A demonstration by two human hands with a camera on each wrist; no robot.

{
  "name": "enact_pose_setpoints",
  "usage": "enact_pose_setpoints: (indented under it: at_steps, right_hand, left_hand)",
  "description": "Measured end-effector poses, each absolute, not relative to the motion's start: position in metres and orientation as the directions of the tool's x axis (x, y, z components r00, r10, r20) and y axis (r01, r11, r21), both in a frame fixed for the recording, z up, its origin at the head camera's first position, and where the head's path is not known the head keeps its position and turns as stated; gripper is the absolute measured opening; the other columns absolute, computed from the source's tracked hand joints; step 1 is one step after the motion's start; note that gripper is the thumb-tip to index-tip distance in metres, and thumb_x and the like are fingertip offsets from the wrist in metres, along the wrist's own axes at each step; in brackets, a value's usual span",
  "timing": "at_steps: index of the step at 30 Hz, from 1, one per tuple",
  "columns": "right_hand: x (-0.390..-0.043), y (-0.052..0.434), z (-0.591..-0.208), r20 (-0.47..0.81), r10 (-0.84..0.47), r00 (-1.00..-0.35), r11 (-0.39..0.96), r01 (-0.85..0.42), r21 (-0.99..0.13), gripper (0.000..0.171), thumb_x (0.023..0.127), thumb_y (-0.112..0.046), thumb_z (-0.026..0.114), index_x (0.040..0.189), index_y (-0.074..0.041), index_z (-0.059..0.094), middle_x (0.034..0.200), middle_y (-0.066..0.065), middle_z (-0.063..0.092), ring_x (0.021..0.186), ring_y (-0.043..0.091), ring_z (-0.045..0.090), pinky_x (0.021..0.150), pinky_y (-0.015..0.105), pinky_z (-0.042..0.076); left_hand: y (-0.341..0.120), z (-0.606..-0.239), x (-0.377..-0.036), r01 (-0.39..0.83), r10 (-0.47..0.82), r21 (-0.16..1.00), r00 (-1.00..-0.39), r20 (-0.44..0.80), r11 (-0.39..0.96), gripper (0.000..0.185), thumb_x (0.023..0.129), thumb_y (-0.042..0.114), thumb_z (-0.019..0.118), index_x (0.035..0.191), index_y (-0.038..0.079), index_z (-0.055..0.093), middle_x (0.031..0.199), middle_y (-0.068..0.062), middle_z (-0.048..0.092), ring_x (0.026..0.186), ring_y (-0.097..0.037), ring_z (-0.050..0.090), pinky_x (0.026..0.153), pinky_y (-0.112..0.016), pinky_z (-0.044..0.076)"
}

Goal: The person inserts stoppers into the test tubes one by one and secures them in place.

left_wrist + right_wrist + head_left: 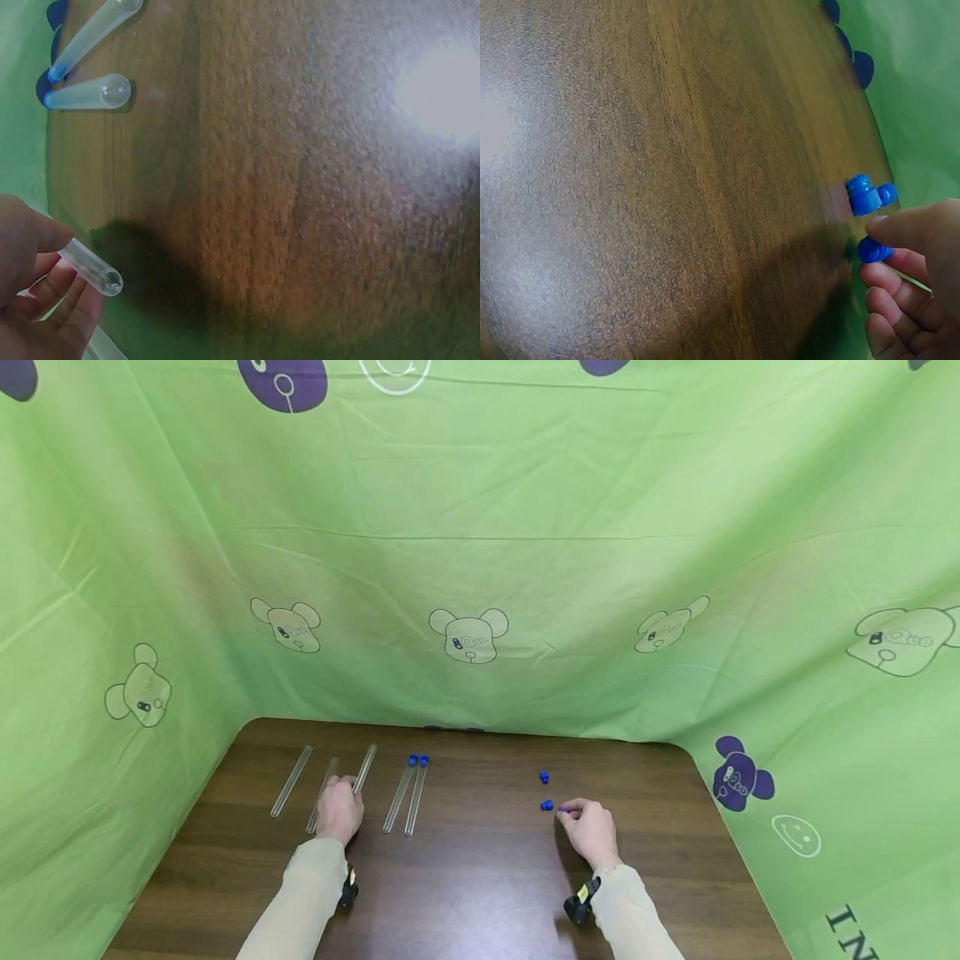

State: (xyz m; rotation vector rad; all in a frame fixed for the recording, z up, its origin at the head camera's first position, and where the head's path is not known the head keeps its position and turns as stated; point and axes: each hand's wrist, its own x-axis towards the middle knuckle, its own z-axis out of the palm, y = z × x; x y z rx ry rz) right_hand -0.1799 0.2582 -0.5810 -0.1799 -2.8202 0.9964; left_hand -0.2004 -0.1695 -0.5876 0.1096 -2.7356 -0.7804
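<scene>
Left hand (34, 296) grips tube (91, 268); right hand (911, 277) pinches cap (871, 250).

the left hand (340, 808) covers the middle of one tube (363, 770), so its grip there is hidden from the head view. in the left wrist view the held tube (91, 267) runs behind the fingers (52, 289) and the hand is cut off by the edge. the right hand (907, 285) is cut off too, and its cap (873, 250) is half hidden under the thumb. the far cap (543, 777) is too small to make out.
</scene>
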Motion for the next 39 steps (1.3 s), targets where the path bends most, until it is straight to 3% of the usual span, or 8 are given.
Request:
enact_pose_setpoints:
  at_steps: [8,16,25,39]
  right_hand:
    - [-0.180,0.257,-0.576,0.096,0.182,-0.979,0.769,0.080,-0.634,0.016,0.091,-0.008,0.068,0.101,0.001,0.077,0.084,0.005,0.072,0.080,0.027,0.067,0.073,0.043,0.052]
    - [-0.182,0.257,-0.577,0.145,0.180,-0.973,0.776,0.050,-0.629,0.021,0.092,-0.008,0.062,0.102,0.001,0.077,0.084,0.006,0.072,0.081,0.028,0.067,0.074,0.044,0.051]
    - [-0.183,0.256,-0.577,0.168,0.156,-0.973,0.772,0.014,-0.636,0.022,0.092,-0.005,0.059,0.104,0.002,0.077,0.086,0.008,0.072,0.084,0.028,0.065,0.077,0.045,0.051]
    - [-0.183,0.252,-0.573,0.215,0.168,-0.962,0.747,-0.017,-0.664,0.020,0.092,-0.004,0.062,0.104,0.003,0.077,0.088,0.013,0.071,0.082,0.028,0.065,0.077,0.045,0.051]
  left_hand:
    - [-0.163,-0.583,-0.201,0.053,-0.126,0.569,-0.955,0.270,0.821,0.025,0.089,-0.005,0.066,0.112,-0.011,0.066,0.094,-0.026,0.068,0.090,-0.048,0.065,0.077,-0.055,0.053]
    - [-0.157,-0.577,-0.201,0.075,-0.128,0.575,-0.944,0.305,0.815,0.023,0.090,-0.003,0.067,0.112,-0.007,0.068,0.084,-0.022,0.071,0.076,-0.045,0.066,0.067,-0.055,0.052]
    - [-0.148,-0.567,-0.201,0.097,-0.110,0.634,-0.954,0.279,0.767,0.027,0.092,-0.001,0.067,0.118,-0.004,0.068,0.089,-0.014,0.074,0.083,-0.039,0.070,0.073,-0.053,0.053]
    - [-0.132,-0.560,-0.198,0.115,-0.080,0.685,-0.966,0.246,0.720,0.027,0.094,0.002,0.068,0.120,0.000,0.067,0.095,-0.013,0.075,0.085,-0.033,0.072,0.075,-0.052,0.055]
